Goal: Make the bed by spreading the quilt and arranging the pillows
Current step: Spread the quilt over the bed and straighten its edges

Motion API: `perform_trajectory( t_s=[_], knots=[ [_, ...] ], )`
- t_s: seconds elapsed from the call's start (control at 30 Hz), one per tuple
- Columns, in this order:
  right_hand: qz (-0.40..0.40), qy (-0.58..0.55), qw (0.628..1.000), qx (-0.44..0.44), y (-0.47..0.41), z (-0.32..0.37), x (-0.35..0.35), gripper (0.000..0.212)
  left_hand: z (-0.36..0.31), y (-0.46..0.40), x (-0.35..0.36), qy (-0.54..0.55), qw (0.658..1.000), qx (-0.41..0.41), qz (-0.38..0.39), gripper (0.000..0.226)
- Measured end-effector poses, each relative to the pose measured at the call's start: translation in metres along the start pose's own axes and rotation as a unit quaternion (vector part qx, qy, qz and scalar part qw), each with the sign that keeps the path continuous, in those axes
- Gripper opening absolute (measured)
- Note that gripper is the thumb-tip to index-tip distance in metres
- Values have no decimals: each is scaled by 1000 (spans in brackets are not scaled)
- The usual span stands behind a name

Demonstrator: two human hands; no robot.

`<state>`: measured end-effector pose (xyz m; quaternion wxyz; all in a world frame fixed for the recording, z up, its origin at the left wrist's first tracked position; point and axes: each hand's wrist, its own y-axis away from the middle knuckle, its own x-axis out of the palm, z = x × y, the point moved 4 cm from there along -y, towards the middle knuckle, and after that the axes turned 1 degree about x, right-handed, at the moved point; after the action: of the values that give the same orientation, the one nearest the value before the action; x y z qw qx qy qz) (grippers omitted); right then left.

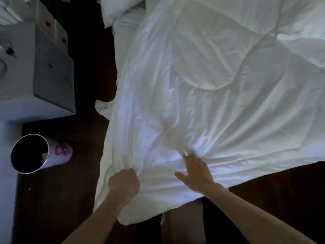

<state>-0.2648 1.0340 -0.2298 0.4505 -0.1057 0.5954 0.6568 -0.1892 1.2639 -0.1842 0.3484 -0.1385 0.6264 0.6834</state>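
Note:
A white quilt [219,95] covers most of the bed, creased, with its near corner hanging over the bed's edge. My left hand [124,183] is closed in a fist on a bunched fold near that corner. My right hand [196,174] lies on the quilt just to the right, fingers spread; its fingertips touch a gathered pucker of fabric. A white pillow [117,9] lies at the top left, half off the bed's edge. A strip of white sheet [123,41] shows beside it.
A grey bedside cabinet [52,71] stands left of the bed across a strip of dark floor [70,199]. A white cylindrical bin [31,154] with a pink drawing stands in front of it. Dark floor also lies past the quilt's right edge.

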Motion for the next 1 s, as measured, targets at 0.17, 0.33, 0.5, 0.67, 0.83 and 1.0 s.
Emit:
perform_trajectory(
  t_s=[0.17,0.33,0.5,0.67,0.83,1.0],
  knots=[
    [-74,-216,973,39,2,98,-7,80,1,28,17,52,989,93,-99,23],
    [-10,-339,937,88,-31,176,-22,78,-22,67,17,23,972,233,1,24],
    [-12,-331,939,90,-56,149,-37,12,12,32,-88,179,919,300,-184,30],
    [-37,-408,908,86,-54,141,-34,18,12,-70,-186,264,911,208,-238,87],
    [-37,-430,896,103,-49,140,-34,22,-38,-123,-215,304,936,99,-145,76],
    [-71,-387,909,137,-47,149,-44,25,-2,-126,-210,222,942,90,-235,21]
  ],
)
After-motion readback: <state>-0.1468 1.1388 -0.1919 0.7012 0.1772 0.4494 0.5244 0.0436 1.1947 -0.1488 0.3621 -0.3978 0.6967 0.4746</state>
